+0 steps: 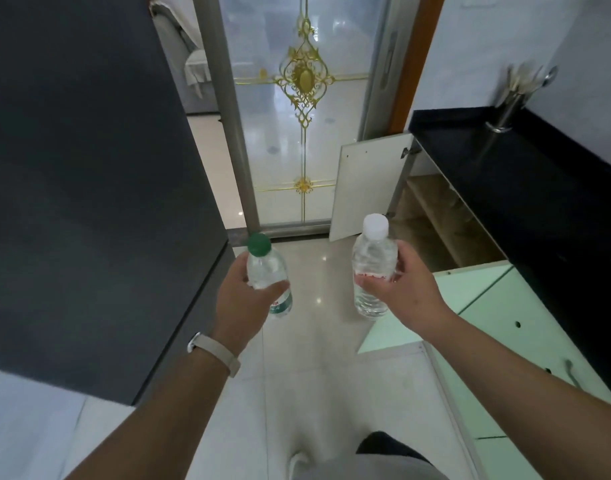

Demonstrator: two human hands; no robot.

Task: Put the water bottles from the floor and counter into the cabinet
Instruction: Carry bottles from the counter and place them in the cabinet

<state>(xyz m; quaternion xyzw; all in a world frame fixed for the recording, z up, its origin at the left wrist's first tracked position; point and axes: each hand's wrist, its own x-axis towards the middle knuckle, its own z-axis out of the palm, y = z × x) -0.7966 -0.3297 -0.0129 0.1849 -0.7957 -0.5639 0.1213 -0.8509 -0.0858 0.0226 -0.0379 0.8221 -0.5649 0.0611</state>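
My left hand (243, 299) grips a clear water bottle with a green cap (266, 271), held upright over the tiled floor. My right hand (406, 289) grips a second clear bottle with a white cap (373, 258), also upright. Both bottles hang at mid-height in front of me. To the right, under the black counter (505, 174), the cabinet (435, 220) stands with its doors swung out: a white door (366, 188) at the far side and a pale green door (470, 292) near my right wrist. Its wooden inside looks bare from here.
A tall dark grey appliance (89, 185) fills the left side. A frosted glass sliding door with gold ornament (304, 116) closes off the far end. A steel holder with utensils (515, 98) stands on the counter. Glossy floor tiles (314, 375) run between.
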